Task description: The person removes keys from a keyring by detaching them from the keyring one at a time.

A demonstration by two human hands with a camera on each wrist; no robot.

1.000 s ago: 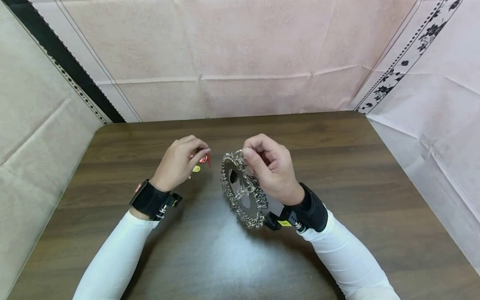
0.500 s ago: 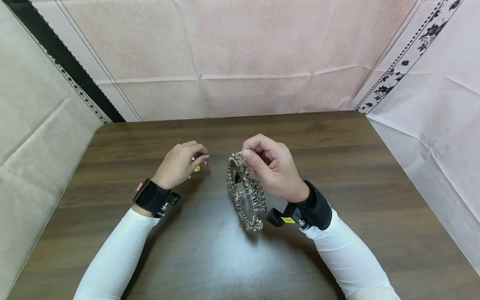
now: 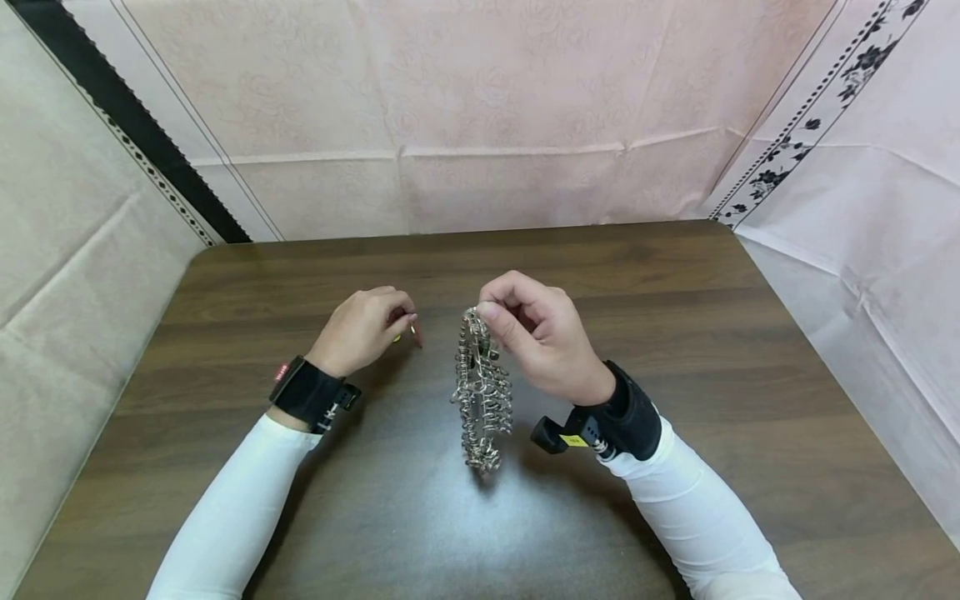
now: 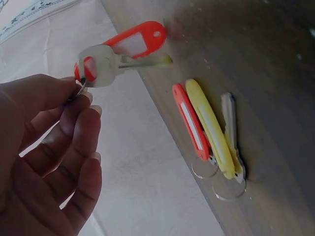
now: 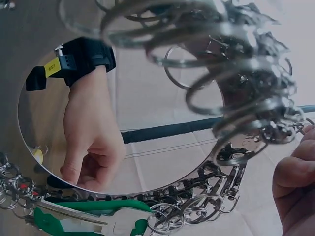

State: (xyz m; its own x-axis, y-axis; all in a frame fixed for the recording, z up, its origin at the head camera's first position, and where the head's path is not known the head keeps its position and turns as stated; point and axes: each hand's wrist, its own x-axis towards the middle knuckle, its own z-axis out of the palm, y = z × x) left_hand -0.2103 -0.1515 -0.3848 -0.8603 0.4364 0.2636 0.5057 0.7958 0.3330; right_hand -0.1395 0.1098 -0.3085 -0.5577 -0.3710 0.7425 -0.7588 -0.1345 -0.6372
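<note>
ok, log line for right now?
left hand: pinches ring with key, red tag | right hand: holds ring cluster | table: yellow tag, another red tag

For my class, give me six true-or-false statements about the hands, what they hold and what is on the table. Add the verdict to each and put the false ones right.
1. The left hand holds a key. True.
2. The tag beside that key is blue. False: it is a red tag.
3. The right hand holds a bunch of metal rings. True.
4. A yellow tag lies on the table. True.
5. The bunch of metal rings lies flat on the table. False: it hangs edge-down from the right hand.
6. Both sleeves are black. False: they are white sleeves.
</note>
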